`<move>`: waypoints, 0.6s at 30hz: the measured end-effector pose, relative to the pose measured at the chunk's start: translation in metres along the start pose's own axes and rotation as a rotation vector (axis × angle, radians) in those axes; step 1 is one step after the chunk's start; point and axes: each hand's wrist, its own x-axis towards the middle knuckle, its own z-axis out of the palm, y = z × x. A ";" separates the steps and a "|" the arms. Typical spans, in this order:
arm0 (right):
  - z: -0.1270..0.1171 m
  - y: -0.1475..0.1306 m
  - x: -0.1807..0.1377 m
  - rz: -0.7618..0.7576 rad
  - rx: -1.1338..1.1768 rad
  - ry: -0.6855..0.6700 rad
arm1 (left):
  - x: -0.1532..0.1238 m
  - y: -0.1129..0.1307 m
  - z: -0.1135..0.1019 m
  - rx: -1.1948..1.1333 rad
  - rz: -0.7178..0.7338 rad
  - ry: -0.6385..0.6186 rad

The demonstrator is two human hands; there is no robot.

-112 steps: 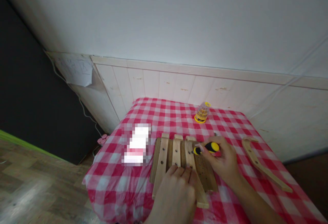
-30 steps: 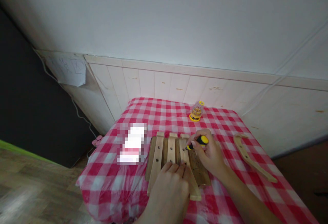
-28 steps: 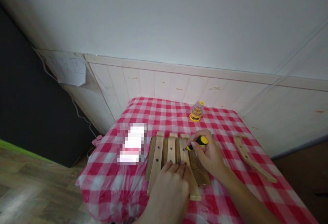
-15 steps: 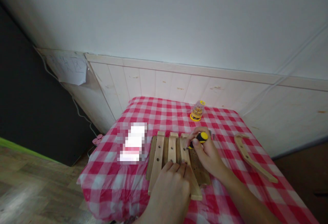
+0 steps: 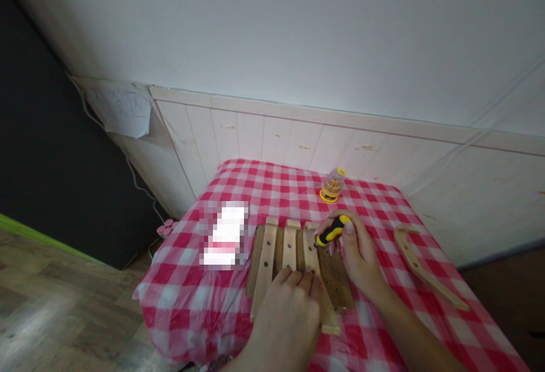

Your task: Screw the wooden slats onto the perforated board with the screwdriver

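Note:
My right hand (image 5: pixel 360 253) is closed round a yellow and black screwdriver (image 5: pixel 334 231), held at a slant. Its tip end is at the upper hole of the right wooden slat (image 5: pixel 326 304); the exact contact is too small to tell. My left hand (image 5: pixel 287 312) lies over the middle and right slats, its fingers bent down against the wood and its thumb hidden. Beside them are the left slat (image 5: pixel 264 270) and the middle slat (image 5: pixel 290 247), with dark screws or holes. All three rest on a brown wooden board (image 5: pixel 336 281).
A loose curved slat (image 5: pixel 419 267) lies on the checked tablecloth (image 5: pixel 272 182) at right. Near the wall stands a clear, yellow-based bit case (image 5: pixel 332 186). A blurred-out white rectangle (image 5: pixel 225 235) is at left. Pink round shapes (image 5: pixel 167 228) show beyond the table's left edge.
My right hand has turned the screwdriver in its grip, so more of the handle shows, and its fingers are looser. My left hand stays on the slats. The view has shifted slightly.

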 end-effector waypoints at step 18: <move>-0.016 -0.007 0.013 -0.030 0.000 0.228 | 0.000 0.004 -0.010 0.014 -0.027 -0.103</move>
